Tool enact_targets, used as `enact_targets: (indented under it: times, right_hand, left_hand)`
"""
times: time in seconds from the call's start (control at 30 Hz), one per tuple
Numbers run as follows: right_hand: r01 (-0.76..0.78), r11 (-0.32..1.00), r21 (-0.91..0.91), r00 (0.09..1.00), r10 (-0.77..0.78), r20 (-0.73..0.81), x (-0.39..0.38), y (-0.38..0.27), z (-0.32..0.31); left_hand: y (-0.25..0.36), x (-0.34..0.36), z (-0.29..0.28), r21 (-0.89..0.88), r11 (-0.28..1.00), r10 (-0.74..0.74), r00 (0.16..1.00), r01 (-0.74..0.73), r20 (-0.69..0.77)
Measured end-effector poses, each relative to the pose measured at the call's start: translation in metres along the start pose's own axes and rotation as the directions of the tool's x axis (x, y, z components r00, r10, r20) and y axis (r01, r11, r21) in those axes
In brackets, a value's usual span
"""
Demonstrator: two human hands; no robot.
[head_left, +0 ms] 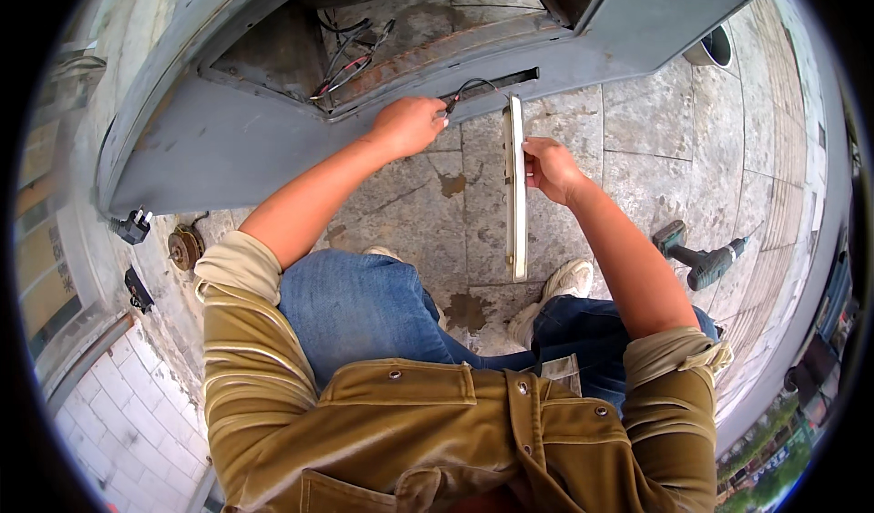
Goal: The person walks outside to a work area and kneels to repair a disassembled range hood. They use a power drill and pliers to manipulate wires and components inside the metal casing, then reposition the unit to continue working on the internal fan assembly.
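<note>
A long, narrow strip with a white face and metal edge (pixel 520 194) stands lengthwise before me, in the grip of my right hand (pixel 552 169), whose fingers close on its right side. From its far end a thin dark cable (pixel 474 81) runs left toward a narrow slot (pixel 517 81) in a grey metal panel (pixel 228 140). My left hand (pixel 410 128) is closed at the panel's near edge, fingertips pinching the cable by the slot's left end. The exact spot under those fingertips is partly hidden.
Loose wires (pixel 350 62) hang in the panel's larger opening. A cordless drill (pixel 701 256) lies on the tiled floor at right, and a round container (pixel 710 47) stands far right. At left are a black plug (pixel 134 226) and a rusty round part (pixel 186 247).
</note>
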State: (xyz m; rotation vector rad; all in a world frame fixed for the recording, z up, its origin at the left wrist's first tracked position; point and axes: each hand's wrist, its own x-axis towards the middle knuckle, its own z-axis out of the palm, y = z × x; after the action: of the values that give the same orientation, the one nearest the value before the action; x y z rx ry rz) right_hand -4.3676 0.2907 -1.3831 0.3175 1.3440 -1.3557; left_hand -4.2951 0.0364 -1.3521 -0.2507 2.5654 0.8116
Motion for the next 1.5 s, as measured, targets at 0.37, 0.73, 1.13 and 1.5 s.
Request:
enact_targets:
  times: [0.37,0.73,1.13,1.5]
  right_hand:
    - [0.081,0.971,0.224,0.954,-0.010,-0.299,0.029,0.041,0.003]
    - [0.178,0.976,0.129,0.929,-0.123,-0.350,0.021,0.041,0.032]
    - [0.198,0.974,0.110,0.858,-0.118,-0.499,0.028,0.040,0.038]
    - [0.273,0.961,0.038,0.828,-0.215,-0.518,0.028,0.039,0.039]
  left_hand:
    - [-0.003,-0.003,0.018,0.034,0.999,0.016,0.990,-0.021,0.137]
    - [-0.003,-0.003,0.032,0.070,0.998,-0.011,0.986,-0.001,0.166]
    - [0.001,-0.005,0.030,0.051,0.999,-0.006,0.994,0.001,0.105]
    - [0.003,-0.004,0.036,0.247,0.927,0.243,0.953,-0.283,0.181]
